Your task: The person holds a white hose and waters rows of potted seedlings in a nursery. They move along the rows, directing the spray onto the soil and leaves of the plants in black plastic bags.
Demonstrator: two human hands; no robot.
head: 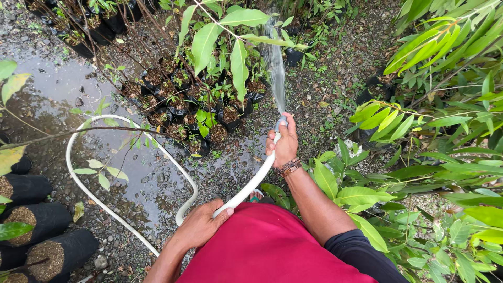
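holding the white hose (251, 183) near its nozzle end, the right hand (283, 144) had its fingers wrapped tight round the tube, with the thumb up by the mouth where the water spray (275, 68) fanned out. the left hand (199, 225) sat lower, close to the red shirt (267, 251), fingers curled round the hose further back, pressed together rather than spread. behind it the hose ran down to the wet gravel ground (157, 178) and looped away in a wide curve to the left.

to do this watering well, i judged the thumb needed to keep part of the mouth covered so the stream stayed a soft fan, not a jet that would dig soil out of the bags. the left hand was best used to feed slack and keep the loop from kinking or dragging across the seedlings.

the spray rose over a cluster of small black nursery bags (199, 112), each filled with dark soil and holding a thin-stemmed seedling with broad green leaves (220, 42). at the lower left stood larger black grow bags (47, 246), filled nearly to the rim with brown, coarse potting mix; whether they held plants i could not tell. more leafy plants (435, 105) crowded the right side.
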